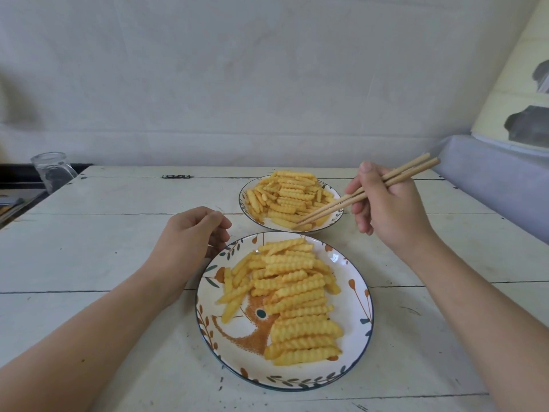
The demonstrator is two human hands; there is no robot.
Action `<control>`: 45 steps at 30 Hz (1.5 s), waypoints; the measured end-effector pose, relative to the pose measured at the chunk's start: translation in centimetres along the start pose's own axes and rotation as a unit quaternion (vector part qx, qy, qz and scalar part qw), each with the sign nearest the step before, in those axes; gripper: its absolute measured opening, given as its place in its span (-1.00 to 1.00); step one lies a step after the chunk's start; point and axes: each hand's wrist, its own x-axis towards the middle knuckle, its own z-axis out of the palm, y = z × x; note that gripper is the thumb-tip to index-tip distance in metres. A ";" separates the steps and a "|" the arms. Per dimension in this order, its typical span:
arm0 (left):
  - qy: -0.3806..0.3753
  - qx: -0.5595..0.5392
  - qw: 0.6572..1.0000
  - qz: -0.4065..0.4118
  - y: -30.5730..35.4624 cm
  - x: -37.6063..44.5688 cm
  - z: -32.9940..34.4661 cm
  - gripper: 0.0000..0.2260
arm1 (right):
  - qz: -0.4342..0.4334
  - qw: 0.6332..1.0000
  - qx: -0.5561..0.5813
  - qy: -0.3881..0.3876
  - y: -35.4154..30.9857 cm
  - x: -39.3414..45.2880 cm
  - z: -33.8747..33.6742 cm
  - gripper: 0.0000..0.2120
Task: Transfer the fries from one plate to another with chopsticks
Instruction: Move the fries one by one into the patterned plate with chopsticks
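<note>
Crinkle-cut fries, yellow, ridged, in 2 heaps: one on the near plate w/ leaf & animal print, by the table's near edge, one on the far plate toward the far edge. 2 wooden chopsticks, tips down among the far fries. Right hand fingers grip the chopsticks. Left hand fingers loosely curled, holding nothing, just beside the near plate's rim. Near fries too many to count. 1 glass jar off the far-left corner.

Glass jar partly behind table edge
</note>
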 end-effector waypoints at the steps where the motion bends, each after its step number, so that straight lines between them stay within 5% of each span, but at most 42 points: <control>1: 0.000 -0.003 1.000 0.000 0.0 0.0 0.0 -0.75 | 0.007 1.000 0.008 0.006 0.0 0.0 0.1 -0.55; 5: 0.000 -0.003 1.000 0.000 0.1 0.0 0.0 -0.75 | 0.011 0.990 0.127 0.058 -1.9 0.3 -1.1 -0.46; 8: 0.000 0.002 1.000 0.002 0.1 -0.1 0.0 -0.76 | 0.015 0.980 0.197 0.002 -3.8 0.1 -2.6 -0.41; 12: 0.001 0.003 1.000 0.001 0.1 -0.1 0.0 -0.75 | 0.008 0.980 0.183 -0.080 -4.6 -0.4 -3.1 -0.45; 22: 0.002 0.007 1.000 0.000 0.1 -0.1 0.0 -0.75 | -0.022 0.984 0.114 -0.132 -4.9 -0.7 -3.4 -0.62; 25: 0.002 0.007 1.000 0.002 0.1 -0.1 0.0 -0.75 | -0.027 0.984 0.140 -0.104 -5.0 -0.6 -3.6 -0.60; 28: 0.001 0.008 1.000 0.001 0.1 -0.1 0.0 -0.75 | -0.015 0.980 0.198 0.003 -4.7 0.1 -3.5 -0.53; 32: 0.004 0.009 1.000 0.002 0.1 -0.1 0.0 -0.76 | -0.029 0.989 0.046 0.134 -2.5 0.9 -2.9 -0.58; 45: 0.004 0.021 1.000 0.011 0.1 -0.2 0.1 -0.76 | -0.046 0.998 -0.036 -0.001 -0.1 -0.8 0.9 -0.64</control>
